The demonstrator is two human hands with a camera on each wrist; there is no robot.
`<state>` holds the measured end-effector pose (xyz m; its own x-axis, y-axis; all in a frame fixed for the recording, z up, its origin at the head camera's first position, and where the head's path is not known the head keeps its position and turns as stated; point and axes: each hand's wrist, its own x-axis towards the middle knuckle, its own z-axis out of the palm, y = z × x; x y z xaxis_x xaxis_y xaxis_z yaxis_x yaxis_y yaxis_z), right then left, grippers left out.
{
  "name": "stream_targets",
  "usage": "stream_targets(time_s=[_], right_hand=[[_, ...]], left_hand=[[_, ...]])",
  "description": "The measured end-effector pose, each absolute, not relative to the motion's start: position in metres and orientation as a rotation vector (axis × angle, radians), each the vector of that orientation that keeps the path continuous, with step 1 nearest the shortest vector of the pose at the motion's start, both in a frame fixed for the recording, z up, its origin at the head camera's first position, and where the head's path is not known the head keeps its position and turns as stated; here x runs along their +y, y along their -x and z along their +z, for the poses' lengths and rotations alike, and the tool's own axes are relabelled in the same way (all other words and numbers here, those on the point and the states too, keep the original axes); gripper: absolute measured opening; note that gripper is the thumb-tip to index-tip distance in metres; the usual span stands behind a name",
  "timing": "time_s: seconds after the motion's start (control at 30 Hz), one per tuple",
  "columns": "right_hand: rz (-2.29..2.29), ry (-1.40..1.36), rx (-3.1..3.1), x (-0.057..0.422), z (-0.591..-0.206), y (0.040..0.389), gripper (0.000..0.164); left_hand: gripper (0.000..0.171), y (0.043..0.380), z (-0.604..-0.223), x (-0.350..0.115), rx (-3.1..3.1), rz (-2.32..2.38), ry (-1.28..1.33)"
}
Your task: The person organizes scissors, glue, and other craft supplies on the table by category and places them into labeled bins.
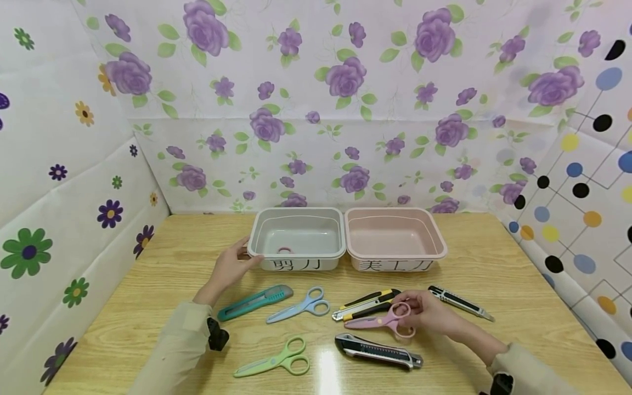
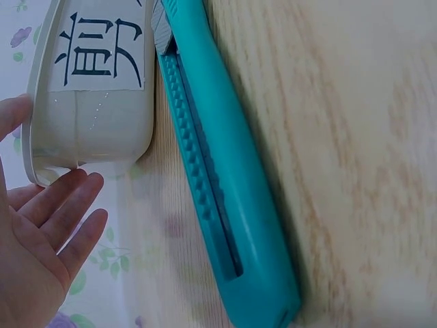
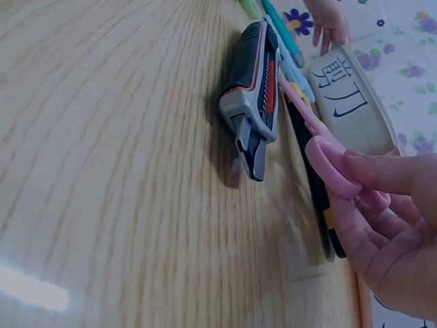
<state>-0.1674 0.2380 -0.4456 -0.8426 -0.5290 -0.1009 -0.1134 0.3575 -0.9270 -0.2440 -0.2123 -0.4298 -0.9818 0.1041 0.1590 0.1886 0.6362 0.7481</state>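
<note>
Shows a light wood-grain desk [image 1: 168, 274] bearing a pale grey rectangular plastic bin [image 1: 296, 256] and, just right of it, a pale pink rectangular plastic bin [image 1: 395, 257]. Touches the grey bin's left front corner with a relaxed left hand [image 1: 232, 269] and pinches, with the right hand [image 1: 434, 315], a handle loop of pink plastic scissors [image 1: 366, 323] in front and to the right of that bin. Includes light-blue plastic scissors [image 1: 301, 307] in front of the grey bin and, inside it, a curved pink piece [image 1: 285, 248].

A wood-grain table [image 1: 484, 258] stands in a makeshift booth [image 1: 316, 181], walled by a rose-print sheet [image 1: 316, 137] at back, a flower-print sheet [image 1: 74, 175] at left and a dotted sheet [image 1: 582, 175] at right.
</note>
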Motion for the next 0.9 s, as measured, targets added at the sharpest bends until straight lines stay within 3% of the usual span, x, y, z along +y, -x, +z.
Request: stream_targets(time_s=[0.5,0.9], right_hand=[[-1.571,0.540,2.175,0.226,-0.428,0.176,0.046],[-1.558,0.657,2.222,0.209,-0.402,0.191,0.038]], left_hand=[[0.073,0.243,-0.428,-0.213,-2.761,-1.276,0.219],[0.072,0.242,-0.425,-0.212,-2.767,-1.290,0.238]])
